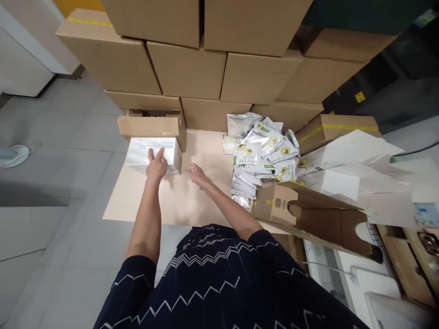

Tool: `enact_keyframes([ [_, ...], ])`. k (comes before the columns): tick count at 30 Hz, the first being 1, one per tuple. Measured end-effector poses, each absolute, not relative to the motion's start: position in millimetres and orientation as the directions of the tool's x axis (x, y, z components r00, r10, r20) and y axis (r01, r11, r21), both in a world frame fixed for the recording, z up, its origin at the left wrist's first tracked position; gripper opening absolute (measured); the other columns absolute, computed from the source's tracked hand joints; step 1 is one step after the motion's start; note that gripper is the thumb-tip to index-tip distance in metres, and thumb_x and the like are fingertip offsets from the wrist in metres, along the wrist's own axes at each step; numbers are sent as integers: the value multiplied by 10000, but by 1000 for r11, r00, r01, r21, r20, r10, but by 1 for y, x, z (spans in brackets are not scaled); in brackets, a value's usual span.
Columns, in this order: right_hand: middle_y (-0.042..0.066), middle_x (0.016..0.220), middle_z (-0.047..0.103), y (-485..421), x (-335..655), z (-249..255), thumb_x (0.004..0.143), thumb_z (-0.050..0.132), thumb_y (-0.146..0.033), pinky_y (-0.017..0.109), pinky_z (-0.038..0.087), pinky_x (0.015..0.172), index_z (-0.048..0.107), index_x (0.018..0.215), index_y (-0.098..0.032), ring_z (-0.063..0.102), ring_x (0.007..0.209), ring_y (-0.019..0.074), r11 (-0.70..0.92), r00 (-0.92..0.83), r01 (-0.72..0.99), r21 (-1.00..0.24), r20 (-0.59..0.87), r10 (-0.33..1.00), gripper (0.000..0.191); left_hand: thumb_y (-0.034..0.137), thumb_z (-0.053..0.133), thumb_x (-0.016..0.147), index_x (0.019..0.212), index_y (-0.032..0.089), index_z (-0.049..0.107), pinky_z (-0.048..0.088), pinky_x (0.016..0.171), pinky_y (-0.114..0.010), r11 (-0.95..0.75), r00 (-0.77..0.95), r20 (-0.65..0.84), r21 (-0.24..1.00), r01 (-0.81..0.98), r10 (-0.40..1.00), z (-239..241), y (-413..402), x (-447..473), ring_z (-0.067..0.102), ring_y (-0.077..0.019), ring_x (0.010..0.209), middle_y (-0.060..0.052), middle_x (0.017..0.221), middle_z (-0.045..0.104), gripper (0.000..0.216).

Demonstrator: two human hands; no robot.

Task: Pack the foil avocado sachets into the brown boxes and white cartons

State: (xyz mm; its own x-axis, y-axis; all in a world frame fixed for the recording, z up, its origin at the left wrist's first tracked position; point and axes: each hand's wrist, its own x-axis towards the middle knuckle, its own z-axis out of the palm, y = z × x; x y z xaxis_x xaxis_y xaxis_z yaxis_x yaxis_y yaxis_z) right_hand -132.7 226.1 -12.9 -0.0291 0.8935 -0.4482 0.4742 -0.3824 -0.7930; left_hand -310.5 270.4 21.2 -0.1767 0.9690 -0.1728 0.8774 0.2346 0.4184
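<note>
My left hand [156, 163] lies on top of a small white carton [152, 142], its fingers stretched out and spread. The carton sits at the left side of a pale tabletop [202, 205], in front of an opened brown cardboard box [151, 126]. Just right of the carton, my right hand [196, 174] is over the tabletop with its fingers apart and nothing visible in them. Further right is a loose pile of silver and white sachets [252, 153] with avocado pictures on them.
Stacked brown cardboard boxes [188, 71] rise along the back. At right are flattened white cartons [356, 160], with an open-topped brown cardboard tray [322, 219] in front of them. Another brown box with yellow tape [338, 128] stands behind. Grey tiled floor [78, 183] extends on the left.
</note>
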Motion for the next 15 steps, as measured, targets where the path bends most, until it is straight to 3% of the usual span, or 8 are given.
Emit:
enact_keyframes([
  [3, 133, 1375, 582, 225, -88, 16, 923, 574, -355, 354, 451, 1057, 573, 1343, -182, 593, 1209, 222, -283, 1, 567, -774, -342, 940, 454, 304, 367, 1000, 1517, 284, 391, 410, 1131, -429, 232, -200, -120, 442, 866, 972, 19, 269, -307, 392, -265, 1444, -114, 1671, 130, 518],
  [6, 127, 1324, 614, 241, -33, 66, 936, 543, -319, 341, 443, 1053, 617, 1280, -159, 589, 1197, 206, -70, 8, 621, -780, -84, 996, 387, 349, 353, 1010, 1508, 286, 404, 394, 1134, -479, 223, -215, -73, 477, 850, 974, 17, 260, -304, 390, -291, 1445, -134, 1666, 134, 504],
  [8, 117, 1262, 645, 253, 12, 105, 933, 542, -318, 365, 438, 1051, 638, 1241, -156, 597, 1173, 217, -6, 50, 705, -709, 42, 998, 361, 385, 345, 1012, 1505, 270, 409, 385, 1132, -512, 202, -211, -38, 494, 846, 977, 15, 253, -302, 372, -312, 1453, -148, 1662, 144, 511],
  [12, 159, 1228, 650, 256, 112, 169, 931, 542, -321, 434, 426, 1032, 621, 1268, -119, 590, 1175, 271, -208, 286, 870, -447, 115, 951, 401, 464, 398, 990, 1501, 229, 416, 377, 1136, -520, 142, -182, 25, 529, 837, 983, 10, 235, -298, 311, -328, 1482, -164, 1656, 157, 563],
  [15, 226, 1216, 649, 230, 183, 189, 905, 560, -319, 420, 438, 966, 669, 1198, -59, 592, 1158, 298, -434, 445, 878, -201, 10, 895, 406, 484, 427, 977, 1489, 215, 440, 381, 1138, -515, 106, -172, 71, 547, 830, 983, 3, 223, -297, 312, -337, 1480, -163, 1651, 180, 578],
])
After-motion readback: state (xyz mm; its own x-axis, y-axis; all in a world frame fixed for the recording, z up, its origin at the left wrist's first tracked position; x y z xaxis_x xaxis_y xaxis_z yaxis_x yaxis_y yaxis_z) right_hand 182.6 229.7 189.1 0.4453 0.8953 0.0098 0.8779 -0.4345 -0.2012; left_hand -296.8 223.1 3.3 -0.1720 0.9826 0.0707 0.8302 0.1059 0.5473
